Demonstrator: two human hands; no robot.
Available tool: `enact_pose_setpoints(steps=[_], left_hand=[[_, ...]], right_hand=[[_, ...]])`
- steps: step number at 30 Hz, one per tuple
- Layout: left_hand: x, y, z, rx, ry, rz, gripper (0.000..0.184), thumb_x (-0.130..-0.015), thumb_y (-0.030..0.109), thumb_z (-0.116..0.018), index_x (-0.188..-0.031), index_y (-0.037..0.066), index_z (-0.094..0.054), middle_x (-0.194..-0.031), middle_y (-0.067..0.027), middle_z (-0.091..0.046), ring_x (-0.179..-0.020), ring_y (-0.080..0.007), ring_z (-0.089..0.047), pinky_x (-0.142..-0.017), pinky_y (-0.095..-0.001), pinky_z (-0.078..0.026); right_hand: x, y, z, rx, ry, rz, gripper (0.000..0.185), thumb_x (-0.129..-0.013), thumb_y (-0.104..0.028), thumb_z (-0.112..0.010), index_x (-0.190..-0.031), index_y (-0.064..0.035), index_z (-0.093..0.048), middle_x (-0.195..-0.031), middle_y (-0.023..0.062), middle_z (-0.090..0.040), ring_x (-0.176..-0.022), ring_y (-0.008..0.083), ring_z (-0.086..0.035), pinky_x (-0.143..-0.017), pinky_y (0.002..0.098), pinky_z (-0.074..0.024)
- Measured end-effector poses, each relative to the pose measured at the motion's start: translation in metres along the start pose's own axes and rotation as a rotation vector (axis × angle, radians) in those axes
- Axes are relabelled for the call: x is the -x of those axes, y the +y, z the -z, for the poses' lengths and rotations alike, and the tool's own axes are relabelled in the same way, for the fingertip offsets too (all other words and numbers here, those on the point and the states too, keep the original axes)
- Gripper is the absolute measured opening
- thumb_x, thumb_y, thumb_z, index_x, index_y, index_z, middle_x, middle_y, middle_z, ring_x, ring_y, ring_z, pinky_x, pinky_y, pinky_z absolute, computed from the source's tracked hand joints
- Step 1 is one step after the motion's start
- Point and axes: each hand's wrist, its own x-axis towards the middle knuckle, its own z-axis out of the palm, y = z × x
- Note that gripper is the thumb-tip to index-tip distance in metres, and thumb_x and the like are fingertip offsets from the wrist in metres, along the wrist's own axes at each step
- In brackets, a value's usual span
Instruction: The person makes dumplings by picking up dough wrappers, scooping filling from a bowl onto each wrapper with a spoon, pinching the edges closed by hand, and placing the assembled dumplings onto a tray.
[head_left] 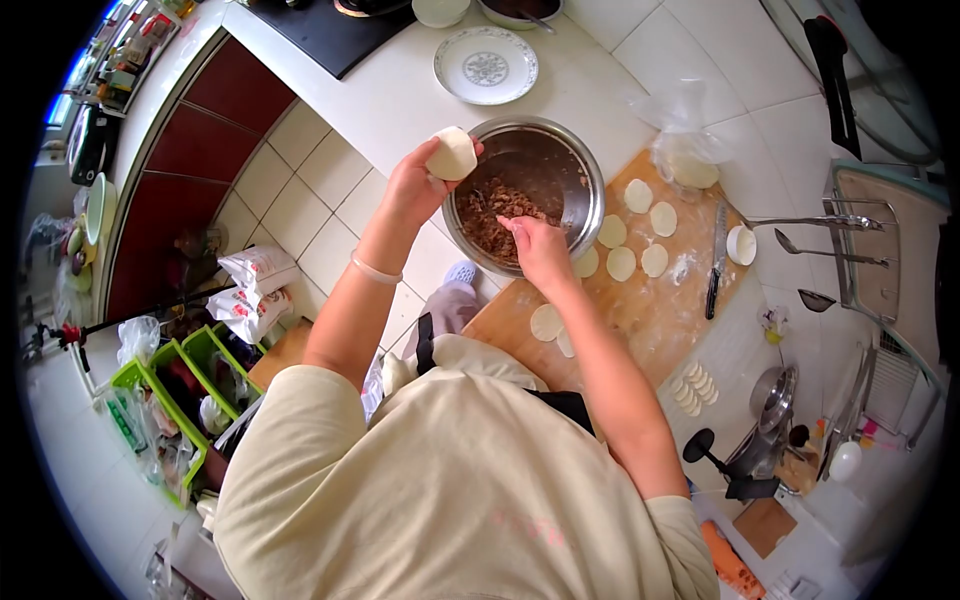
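Starting left of centre, upper half of the frame: one pale dough round [452, 153] in the left hand [415, 178], fingers curled around its edge, so definitely grasping. Roughly circular, no real long axis, broad face toward the camera. Up and left from the right hand's [540, 248] fingers, so left hand obviously nearer. Next over, a patterned plate [447, 78] at top centre on the white tabletop [400, 120], apart from both hands. Below it, a big steel bowl [590, 180] with brown mince [485, 230] inside, upper-left rim right by the dough round; can't tell if touching. Only thing in the way between the hands, tbh: that rim. Right hand over the mince, fingers bunched; can't tell if pinching a utensil or nothing. Further right, more dough rounds [638, 196] scattered on a wooden board [660, 330], a few close beside the bowl. Then a plastic bag [690, 140] toward upper right, and a knife [718, 260], handle down-frame, just left of a small white cup [741, 246].
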Motion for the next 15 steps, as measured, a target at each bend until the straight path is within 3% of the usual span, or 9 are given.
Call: enact_pose_setpoints(steps=[5, 9, 12, 15], left_hand=[[-0.001, -0.001, 0.005, -0.010, 0.014, -0.011, 0.040, -0.098, 0.019, -0.038, -0.128, -0.007, -0.040, -0.127, -0.0221, -0.052, -0.120, -0.0356, -0.051, -0.101, -0.0410, -0.044], [-0.001, 0.001, 0.014, -0.041, 0.018, -0.022, 0.040, -0.098, 0.020, -0.038, -0.129, -0.006, -0.040, -0.127, -0.0216, -0.051, -0.121, -0.0349, -0.050, -0.102, -0.0412, -0.042], [-0.002, 0.001, 0.021, -0.060, -0.011, -0.033, 0.040, -0.098, 0.020, -0.037, -0.129, -0.006, -0.040, -0.128, -0.0213, -0.051, -0.121, -0.0342, -0.050, -0.104, -0.0409, -0.041], [-0.003, -0.001, 0.020, -0.044, -0.024, -0.058, 0.040, -0.098, 0.020, -0.037, -0.129, -0.006, -0.040, -0.128, -0.0210, -0.051, -0.122, -0.0337, -0.049, -0.105, -0.0407, -0.040]], right_hand=[[0.007, -0.004, -0.013, -0.142, 0.091, -0.073, 0.021, -0.092, -0.015, -0.053, -0.096, 0.0010, -0.066, -0.088, 0.0209, -0.066, -0.076, 0.0338, -0.066, -0.067, 0.0379, -0.0501], [0.012, 0.002, -0.022, -0.255, 0.156, -0.030, 0.020, -0.092, -0.014, -0.053, -0.094, 0.0001, -0.067, -0.078, 0.0163, -0.067, -0.067, 0.0319, -0.063, -0.062, 0.0393, -0.0483], [0.016, 0.005, -0.010, -0.888, -0.069, -0.579, 0.021, -0.097, -0.014, -0.048, -0.103, 0.0006, -0.062, -0.063, -0.0076, -0.043, -0.046, 0.0007, -0.029, -0.040, 0.0179, -0.0236], [0.023, 0.008, 0.005, -1.117, -0.143, -0.651, 0.019, -0.097, -0.014, -0.048, -0.104, -0.0010, -0.060, -0.062, -0.0073, -0.041, -0.045, -0.0006, -0.028, -0.039, 0.0157, -0.0218]])
